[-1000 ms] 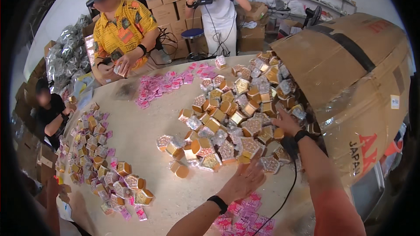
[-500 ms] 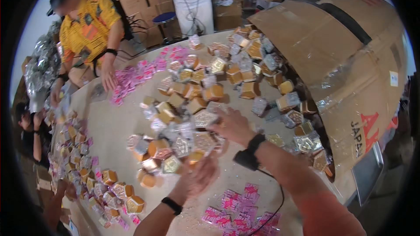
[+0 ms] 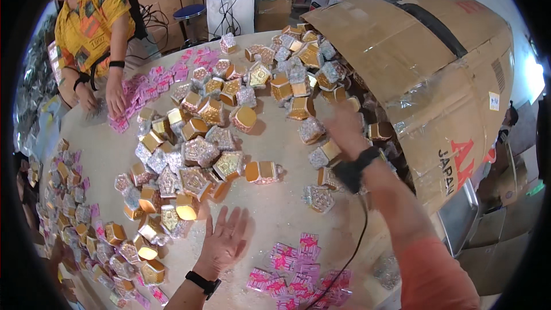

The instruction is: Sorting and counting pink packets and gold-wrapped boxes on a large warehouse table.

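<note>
My left hand (image 3: 222, 240) rests low over the table with its fingers spread, holding nothing. Just beyond its fingertips lies a heap of small pentagonal ornaments (image 3: 200, 152), gold on the sides and glittery silver on the faces. My right hand (image 3: 346, 132) is stretched out to the far right among more of these ornaments (image 3: 311, 131), beside the cardboard carton. Motion smears its fingers, so whether it grips anything does not show. One gold ornament (image 3: 261, 172) lies on its side between my two hands.
Pink printed packets (image 3: 298, 275) lie near the front edge. A big cardboard carton (image 3: 425, 80) tips over the table's right side. A cable (image 3: 363, 229) trails from my right wrist. Across the table a co-worker in a yellow shirt (image 3: 94, 23) handles pink packets (image 3: 143, 89).
My right hand has left the middle heap and moved right toward the carton. My left hand has drawn back from the heap and spread its fingers. The view has shifted.
</note>
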Demonstrator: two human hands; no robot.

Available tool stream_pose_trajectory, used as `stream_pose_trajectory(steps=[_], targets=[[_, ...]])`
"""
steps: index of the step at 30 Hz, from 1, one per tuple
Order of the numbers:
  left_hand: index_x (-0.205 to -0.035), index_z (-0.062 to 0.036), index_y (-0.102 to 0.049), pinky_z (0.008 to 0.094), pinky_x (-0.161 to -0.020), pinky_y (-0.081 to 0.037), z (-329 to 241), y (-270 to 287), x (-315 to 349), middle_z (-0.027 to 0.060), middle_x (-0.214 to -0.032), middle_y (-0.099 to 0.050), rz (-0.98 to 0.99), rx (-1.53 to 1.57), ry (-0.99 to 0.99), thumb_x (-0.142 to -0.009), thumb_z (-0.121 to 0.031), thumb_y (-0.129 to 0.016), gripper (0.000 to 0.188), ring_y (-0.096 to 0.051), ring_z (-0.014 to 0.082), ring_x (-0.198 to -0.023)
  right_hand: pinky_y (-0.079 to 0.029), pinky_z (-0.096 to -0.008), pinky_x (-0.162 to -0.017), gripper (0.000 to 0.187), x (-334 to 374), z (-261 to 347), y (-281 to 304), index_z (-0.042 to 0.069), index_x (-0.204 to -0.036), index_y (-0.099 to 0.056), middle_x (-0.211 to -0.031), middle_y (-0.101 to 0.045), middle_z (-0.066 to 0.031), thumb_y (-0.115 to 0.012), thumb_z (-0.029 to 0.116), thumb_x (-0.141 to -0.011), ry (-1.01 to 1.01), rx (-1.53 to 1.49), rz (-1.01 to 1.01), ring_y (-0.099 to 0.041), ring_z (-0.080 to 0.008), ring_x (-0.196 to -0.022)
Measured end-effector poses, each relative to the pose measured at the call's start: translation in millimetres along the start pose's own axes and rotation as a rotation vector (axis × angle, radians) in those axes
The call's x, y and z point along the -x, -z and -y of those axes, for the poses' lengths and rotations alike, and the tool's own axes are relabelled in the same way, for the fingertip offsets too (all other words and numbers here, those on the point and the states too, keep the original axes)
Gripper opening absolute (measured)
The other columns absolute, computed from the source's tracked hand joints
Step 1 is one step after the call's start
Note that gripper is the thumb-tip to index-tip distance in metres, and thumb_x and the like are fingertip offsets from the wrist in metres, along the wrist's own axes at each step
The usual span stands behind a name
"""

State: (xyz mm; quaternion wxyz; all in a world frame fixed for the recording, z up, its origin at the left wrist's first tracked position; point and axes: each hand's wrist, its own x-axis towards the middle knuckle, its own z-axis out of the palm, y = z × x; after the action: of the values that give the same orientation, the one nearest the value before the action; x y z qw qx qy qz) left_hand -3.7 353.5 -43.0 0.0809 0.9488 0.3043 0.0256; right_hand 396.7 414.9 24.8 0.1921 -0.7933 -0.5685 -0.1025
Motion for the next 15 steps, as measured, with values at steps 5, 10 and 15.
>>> stream_pose_trajectory(steps=[5, 10, 15], targets=[[-0.132, -0.0136, -0.045, 0.0615, -0.103, -0.023, 4.8, -27.0, -1.9, 0.0113, -0.143, -0.035, -0.020, 0.253, -0.008, -0.083, -0.044, -0.055, 0.059, -0.026, 0.0361, -0.135, -0.043, -0.0404, -0.091, 0.050, 22.3, -179.5, -36.6, -0.003, -0.124, -0.047, -0.109, -0.059, -0.0270, -0.057, 0.021, -0.081, -0.317, -0.164, -0.186, -0.058, -0.0358, -0.103], [-0.132, -0.0131, -0.044, 0.0615, -0.103, -0.022, 8.5, -32.7, 5.3, 0.0118, -0.141, -0.038, -0.006, 0.223, 0.056, -0.082, -0.047, -0.055, 0.062, -0.028, 0.0379, -0.134, -0.045, -0.0416, -0.085, 0.044, -5.4, -119.9, -17.1, -0.003, -0.111, -0.057, -0.103, -0.061, -0.0257, -0.060, 0.026, -0.079, -0.699, -0.359, 0.198, -0.060, -0.0362, -0.094], [-0.132, -0.0126, -0.044, 0.0603, -0.105, -0.020, 10.0, -34.1, 1.0, 0.0117, -0.141, -0.038, -0.010, 0.244, 0.032, -0.081, -0.047, -0.056, 0.062, -0.029, 0.0378, -0.133, -0.046, -0.0466, -0.083, 0.042, 23.8, -77.7, -30.7, -0.001, -0.106, -0.062, -0.101, -0.061, -0.0249, -0.061, 0.029, -0.077, -0.114, 0.091, 0.108, -0.057, -0.0382, -0.097]])
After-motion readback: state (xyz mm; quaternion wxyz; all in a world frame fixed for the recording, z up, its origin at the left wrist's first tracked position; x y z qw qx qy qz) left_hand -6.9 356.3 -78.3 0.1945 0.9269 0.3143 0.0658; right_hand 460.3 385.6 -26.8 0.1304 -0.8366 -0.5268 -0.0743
